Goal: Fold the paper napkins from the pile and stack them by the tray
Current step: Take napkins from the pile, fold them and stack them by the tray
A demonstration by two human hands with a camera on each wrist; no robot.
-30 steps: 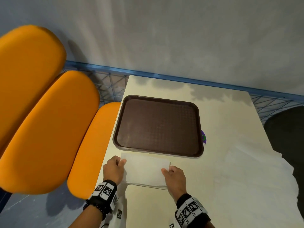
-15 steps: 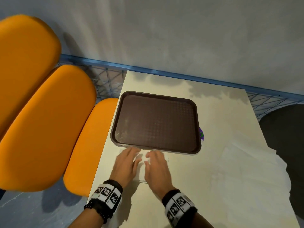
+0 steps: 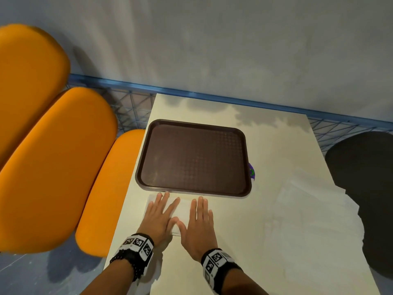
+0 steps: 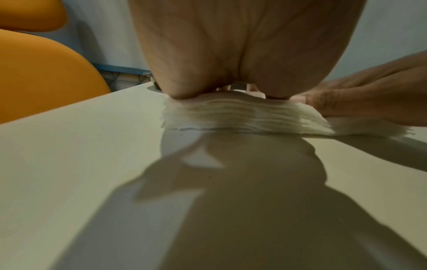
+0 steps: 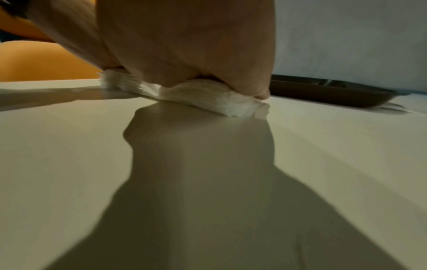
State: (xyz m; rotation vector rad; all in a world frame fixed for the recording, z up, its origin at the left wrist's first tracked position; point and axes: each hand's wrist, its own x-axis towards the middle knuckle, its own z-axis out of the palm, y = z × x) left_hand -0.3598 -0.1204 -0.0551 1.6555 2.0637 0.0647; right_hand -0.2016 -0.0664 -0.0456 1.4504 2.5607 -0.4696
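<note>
Napkins already folded sit as a layered stack [image 3: 182, 207] on the tabletop [image 3: 265, 241], just in front of the near rim of the brown tray [image 3: 193, 158], which is where the task wants them. Both hands lie flat on top of it: the left hand [image 3: 159, 218] covers the left half and the right hand [image 3: 200, 222] the right half, fingers straight and spread, so neither grip is clamped on anything; they only press down. The wrist views show many thin white layers squashed under the palms, so a good number of napkins appear to be done. The pressing looks like the finishing of the latest fold, flattening the top napkin onto the others.

Work is left. The pile of unfolded napkins [image 3: 314, 213] spreads loosely over the right side of the tabletop, well apart from the stack and reaching its right edge. How many sheets it holds I cannot tell, as white paper on a pale surface gives little contrast. I judge the task well underway but not finished; each remaining sheet needs fetching, folding and adding.
</note>
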